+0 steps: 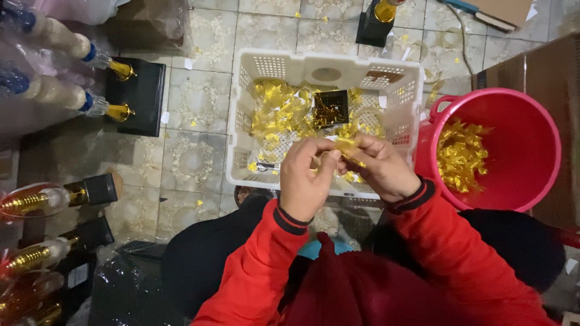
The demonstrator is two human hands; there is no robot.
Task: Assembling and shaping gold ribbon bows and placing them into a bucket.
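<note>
Head view, looking straight down at a seated person in red sleeves with dark cuffs. Left hand (307,180) and right hand (382,168) meet over the near edge of a white slotted plastic basket (399,81), fingertips pinched together on a small gold foil piece (346,145). Both hands closed on it: left thumb and forefinger clamp its left end, right fingers curl over its right end; most of the piece is hidden by fingers, exact shape can't tell. Foil piece sits between the two hands, above the basket's near rim, not touching the basket as far as visible. Basket holds a loose heap of gold foil scraps (284,111) on its left and middle, plus a small black square block (330,107) near the centre. Just right of the basket, touching or nearly so, a red plastic bucket (531,151) with more crumpled gold foil (460,156) piled in its left side. Tiled floor (193,102) is littered with small gold bits. Far left: two trophy-like items with gold tips on a black base (142,96), wrapped in clear plastic. Near left: more gold trophies (36,202) lying with black bases, partly blurred. Another black base with gold top (376,21) stands at far centre. Cardboard box (544,66) at right edge.
</note>
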